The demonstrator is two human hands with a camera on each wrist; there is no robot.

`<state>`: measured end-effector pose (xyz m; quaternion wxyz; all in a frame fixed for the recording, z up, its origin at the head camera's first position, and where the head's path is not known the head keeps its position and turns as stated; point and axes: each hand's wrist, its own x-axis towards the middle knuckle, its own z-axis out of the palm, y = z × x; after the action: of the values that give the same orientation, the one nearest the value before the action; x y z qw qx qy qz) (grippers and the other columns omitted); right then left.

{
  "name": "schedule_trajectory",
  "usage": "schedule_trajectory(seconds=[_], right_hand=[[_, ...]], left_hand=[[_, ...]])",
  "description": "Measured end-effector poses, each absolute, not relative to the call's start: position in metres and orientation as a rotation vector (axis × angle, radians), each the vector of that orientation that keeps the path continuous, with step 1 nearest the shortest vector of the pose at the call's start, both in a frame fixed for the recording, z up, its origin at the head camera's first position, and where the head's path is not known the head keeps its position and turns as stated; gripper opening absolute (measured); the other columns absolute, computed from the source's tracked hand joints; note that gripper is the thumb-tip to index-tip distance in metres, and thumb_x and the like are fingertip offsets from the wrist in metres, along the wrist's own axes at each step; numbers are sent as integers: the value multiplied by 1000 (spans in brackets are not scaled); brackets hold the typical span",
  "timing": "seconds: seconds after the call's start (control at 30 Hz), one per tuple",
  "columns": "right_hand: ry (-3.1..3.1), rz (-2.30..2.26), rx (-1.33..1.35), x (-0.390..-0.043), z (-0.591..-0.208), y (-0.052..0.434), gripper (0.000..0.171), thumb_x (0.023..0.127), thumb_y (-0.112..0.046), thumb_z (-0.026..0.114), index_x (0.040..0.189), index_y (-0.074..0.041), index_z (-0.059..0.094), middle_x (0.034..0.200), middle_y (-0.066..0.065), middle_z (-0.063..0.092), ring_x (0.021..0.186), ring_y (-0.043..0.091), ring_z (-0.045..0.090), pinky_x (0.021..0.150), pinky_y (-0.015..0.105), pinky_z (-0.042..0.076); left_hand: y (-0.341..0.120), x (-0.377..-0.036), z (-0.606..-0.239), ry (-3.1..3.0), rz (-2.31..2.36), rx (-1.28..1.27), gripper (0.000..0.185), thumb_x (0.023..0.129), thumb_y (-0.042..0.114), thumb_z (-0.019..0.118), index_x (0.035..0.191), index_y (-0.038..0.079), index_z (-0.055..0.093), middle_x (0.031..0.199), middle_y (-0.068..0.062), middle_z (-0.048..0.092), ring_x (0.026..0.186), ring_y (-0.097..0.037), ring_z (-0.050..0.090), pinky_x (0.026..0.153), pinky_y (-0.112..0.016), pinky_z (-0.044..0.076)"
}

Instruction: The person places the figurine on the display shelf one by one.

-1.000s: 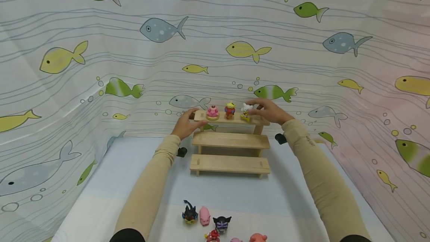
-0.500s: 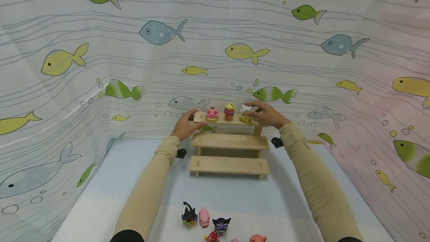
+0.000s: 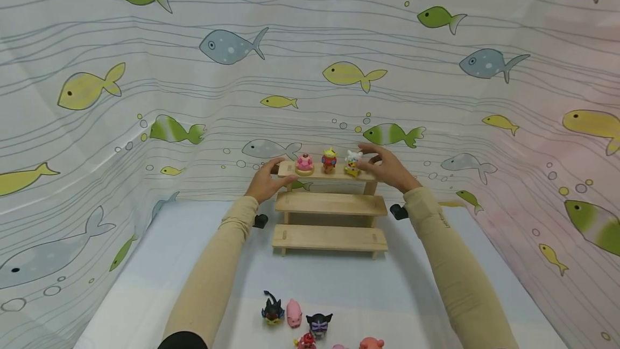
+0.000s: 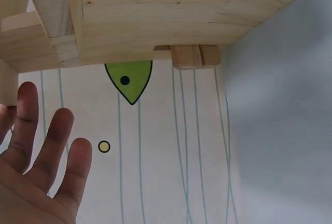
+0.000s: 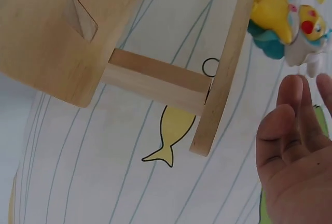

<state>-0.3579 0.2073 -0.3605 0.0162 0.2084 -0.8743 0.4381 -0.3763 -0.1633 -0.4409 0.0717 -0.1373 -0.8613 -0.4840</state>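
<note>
A three-tier wooden shelf (image 3: 331, 203) stands at the back of the table. On its top tier stand a pink figurine (image 3: 304, 163), a red and yellow figurine (image 3: 329, 160) and a white and yellow figurine (image 3: 352, 163). My left hand (image 3: 265, 183) rests at the left end of the top tier, thumb above and fingers below. In the left wrist view its fingers (image 4: 46, 146) are straight under the shelf (image 4: 181, 6). My right hand (image 3: 385, 168) hovers just right of the white figurine, fingers straight, not holding it. The right wrist view shows that hand (image 5: 295, 156) open below the figurine (image 5: 272, 14).
Several small figurines (image 3: 295, 314) lie in a group near the front edge of the light blue table (image 3: 194, 241). A fish-patterned curtain (image 3: 310, 69) closes in the back and both sides. The two lower tiers hold nothing.
My right hand has lifted slightly off the white figurine and spread its fingers. The left hand stays at the shelf's left end. The view shifted a little.
</note>
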Motion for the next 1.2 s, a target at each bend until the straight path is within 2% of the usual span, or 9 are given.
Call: schedule_trajectory(seconds=[0.17, 0.4, 0.5, 0.67, 0.83, 1.07, 1.2], right_hand=[[-2616, 1379, 624, -342, -358, 208, 62, 98, -30, 71, 152, -15, 46, 147, 11, 50, 109, 33, 55, 83, 47, 47], [-2537, 1321, 713, -295, -329, 195, 54, 99, -15, 69, 148, -7, 49, 141, 19, 53, 105, 33, 56, 83, 44, 45], [-2524, 1303, 736, -289, -335, 196, 52, 98, -13, 69, 146, -5, 51, 138, 20, 56, 104, 32, 56, 82, 43, 44], [-2498, 1325, 794, -290, -363, 204, 51, 97, -17, 72, 145, -12, 54, 135, 10, 59, 102, 26, 57, 81, 40, 44], [-2507, 1351, 870, -268, -374, 203, 44, 96, -23, 74, 138, -20, 59, 129, -1, 63, 100, 20, 58, 80, 35, 44], [-2545, 1308, 997, -235, -385, 206, 40, 96, -22, 74, 135, -24, 61, 125, -1, 65, 98, 19, 57, 78, 38, 47], [-2582, 1237, 1036, -218, -390, 211, 42, 96, -26, 74, 136, -28, 60, 123, -8, 65, 98, 19, 58, 77, 36, 47]], left_hand=[[-166, -374, -438, -2591, -1455, -416, 84, 85, 51, 80, 153, 17, 44, 124, -9, 60, 115, -26, 55, 96, -49, 48], [-167, -371, -435, -2594, -1426, -404, 84, 86, 49, 80, 154, 15, 43, 126, -11, 60, 117, -28, 54, 98, -50, 47], [-166, -371, -435, -2595, -1426, -408, 84, 86, 49, 80, 153, 15, 43, 126, -11, 60, 117, -28, 54, 98, -50, 47], [-164, -370, -437, -2588, -1445, -415, 82, 87, 47, 80, 153, 15, 43, 126, -12, 59, 116, -28, 55, 98, -50, 47], [-162, -372, -439, -2584, -1443, -420, 82, 86, 47, 80, 153, 15, 44, 127, -11, 59, 116, -27, 55, 98, -49, 47], [-160, -373, -439, -2573, -1433, -426, 86, 86, 47, 81, 154, 13, 42, 126, -12, 61, 117, -29, 55, 100, -51, 45], [-160, -372, -439, -2578, -1440, -406, 86, 85, 49, 81, 154, 13, 42, 126, -12, 61, 118, -28, 54, 100, -51, 45]])
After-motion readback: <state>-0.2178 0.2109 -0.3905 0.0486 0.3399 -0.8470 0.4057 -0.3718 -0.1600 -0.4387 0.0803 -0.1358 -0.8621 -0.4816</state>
